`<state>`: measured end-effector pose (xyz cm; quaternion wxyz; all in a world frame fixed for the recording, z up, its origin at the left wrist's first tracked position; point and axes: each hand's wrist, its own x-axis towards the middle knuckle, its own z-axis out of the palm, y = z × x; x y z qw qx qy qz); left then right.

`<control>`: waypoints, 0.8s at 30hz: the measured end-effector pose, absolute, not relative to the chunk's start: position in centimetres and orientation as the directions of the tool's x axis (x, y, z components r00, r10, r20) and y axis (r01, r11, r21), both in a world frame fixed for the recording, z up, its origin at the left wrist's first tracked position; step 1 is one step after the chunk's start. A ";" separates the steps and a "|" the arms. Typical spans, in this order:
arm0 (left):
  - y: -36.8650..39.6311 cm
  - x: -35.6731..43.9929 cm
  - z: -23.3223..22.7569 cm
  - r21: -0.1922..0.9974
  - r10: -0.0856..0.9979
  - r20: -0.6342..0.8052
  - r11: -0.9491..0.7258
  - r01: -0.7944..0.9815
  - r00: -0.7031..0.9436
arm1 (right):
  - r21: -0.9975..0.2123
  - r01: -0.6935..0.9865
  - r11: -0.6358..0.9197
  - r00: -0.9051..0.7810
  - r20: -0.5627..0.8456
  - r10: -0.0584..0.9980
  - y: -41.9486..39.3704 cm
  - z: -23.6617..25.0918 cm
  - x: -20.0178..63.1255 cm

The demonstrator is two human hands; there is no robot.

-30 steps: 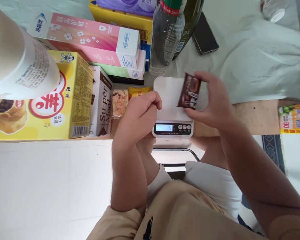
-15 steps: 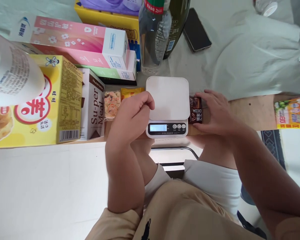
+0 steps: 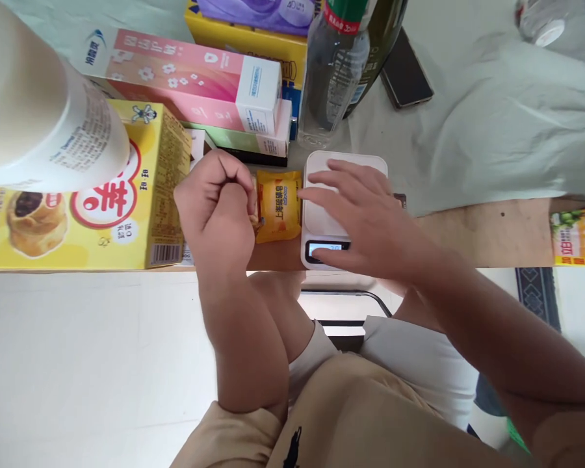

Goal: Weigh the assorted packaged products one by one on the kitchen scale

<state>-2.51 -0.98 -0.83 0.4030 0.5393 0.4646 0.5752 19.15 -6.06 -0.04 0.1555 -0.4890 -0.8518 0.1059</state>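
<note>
My right hand [image 3: 370, 218] spreads its fingers over the white digital kitchen scale [image 3: 314, 221], hiding much of its plate and buttons. Its fingertips reach the scale's left side, beside a yellow soap packet [image 3: 279, 207]. I cannot tell whether the hand touches the scale. The lit display [image 3: 322, 249] is partly covered by the thumb. My left hand [image 3: 221, 211] is curled closed left of the soap packet, over the place of a small snack packet; what it holds, if anything, is hidden. Behind my right hand peeks the edge of a dark cocoa packet [image 3: 400, 199].
Left stand a yellow snack box [image 3: 168, 195], a large white bottle [image 3: 92, 140] and pink cartons [image 3: 185, 78]. A clear plastic bottle [image 3: 322, 97] and a dark bottle [image 3: 377, 58] rise behind the scale. Farther right are a phone [image 3: 408, 75] and an orange packet [image 3: 579, 237].
My right hand has moved left from the cocoa packet to over the scale. My left hand has shifted left, uncovering the soap packet. The camera view has shifted slightly.
</note>
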 end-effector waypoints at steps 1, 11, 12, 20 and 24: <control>-1.0 -2.6 -0.9 0.969 0.966 0.246 -0.245 0.021 -0.085 | -0.303 0.804 0.512 -0.499 0.123 0.858 -5.1 0.0 17.8; -0.9 -4.3 -1.2 0.983 0.984 0.082 -0.107 0.151 0.159 | -0.209 0.865 0.457 -0.494 -0.186 0.849 -1.6 -0.2 14.1; -0.8 -4.3 -1.2 0.980 0.984 0.059 -0.090 0.179 0.170 | -0.218 0.863 0.455 -0.494 -0.182 0.850 -1.6 -0.4 14.0; -0.7 -4.1 -1.3 0.972 0.985 0.029 -0.068 0.227 0.172 | -0.235 0.860 0.452 -0.493 -0.162 0.855 -1.0 -1.6 13.4; -0.9 -4.2 -1.3 0.975 0.982 0.019 -0.059 0.213 0.186 | -0.253 0.870 0.423 -0.463 -0.131 0.876 -1.1 -1.8 13.4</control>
